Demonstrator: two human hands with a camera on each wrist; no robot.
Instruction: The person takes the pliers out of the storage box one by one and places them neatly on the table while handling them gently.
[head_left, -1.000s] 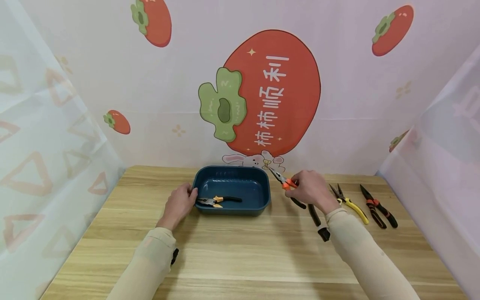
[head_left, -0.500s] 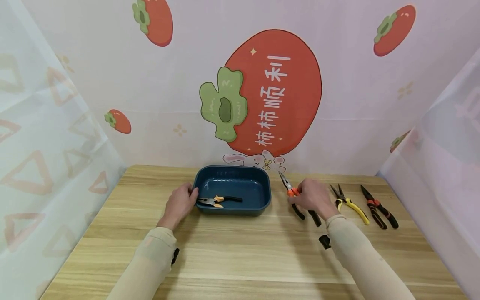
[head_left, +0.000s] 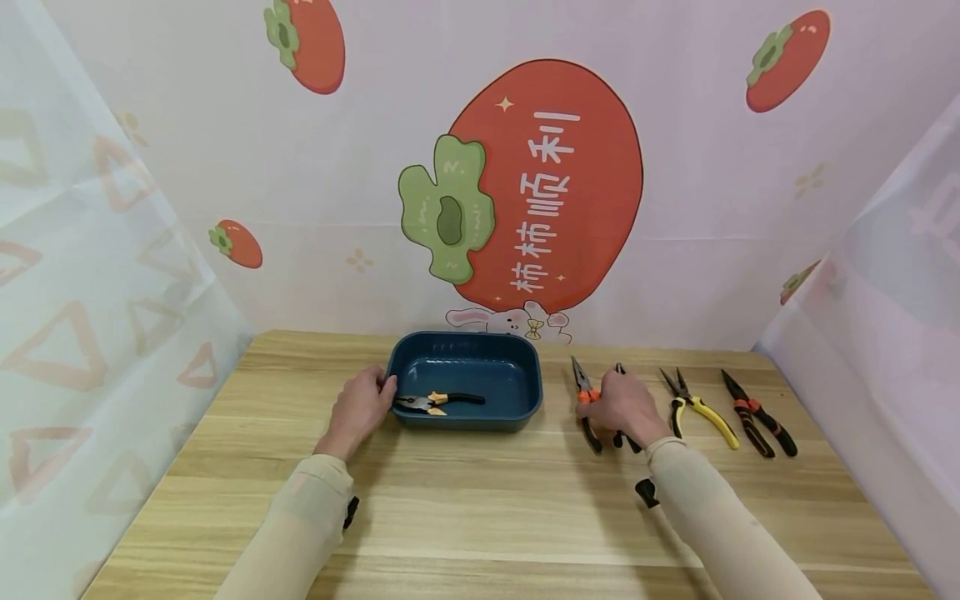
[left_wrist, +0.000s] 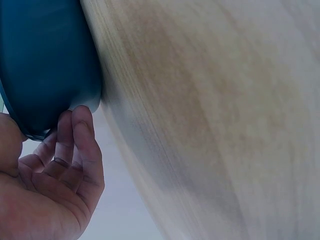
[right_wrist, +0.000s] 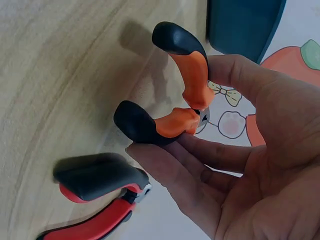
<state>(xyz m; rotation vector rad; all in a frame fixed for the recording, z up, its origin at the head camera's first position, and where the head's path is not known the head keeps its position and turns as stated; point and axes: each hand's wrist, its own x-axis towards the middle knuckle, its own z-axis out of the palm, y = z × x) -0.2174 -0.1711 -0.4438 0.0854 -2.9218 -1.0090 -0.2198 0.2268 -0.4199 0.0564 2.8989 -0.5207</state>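
Observation:
My left hand (head_left: pixel 358 410) holds the left end of the dark blue tray (head_left: pixel 465 423), thumb at the rim and fingers against the outer wall (left_wrist: pixel 50 60). Inside the tray lie pliers with yellow-and-black handles (head_left: pixel 457 398). My right hand (head_left: pixel 622 407) pinches the orange-and-black handles (right_wrist: pixel 195 75) of long-nose pliers (head_left: pixel 581 377) between thumb and fingers. Their handles are spread and the nose points toward the back wall. Close beside them, red-and-black pliers (right_wrist: pixel 102 175) lie on the table, largely hidden under my right hand in the head view.
Right of my right hand lie yellow-handled long-nose pliers (head_left: pixel 701 408) and black-and-red pliers (head_left: pixel 757 417). The wooden table (head_left: pixel 480 517) meets a printed cloth wall (head_left: pixel 337 283) at the back, with cloth on both sides.
My right hand has carried the orange-handled pliers rightward, away from the tray, and down toward the table beside the other pliers. Their nose has swung more upright. My left hand stays on the tray.

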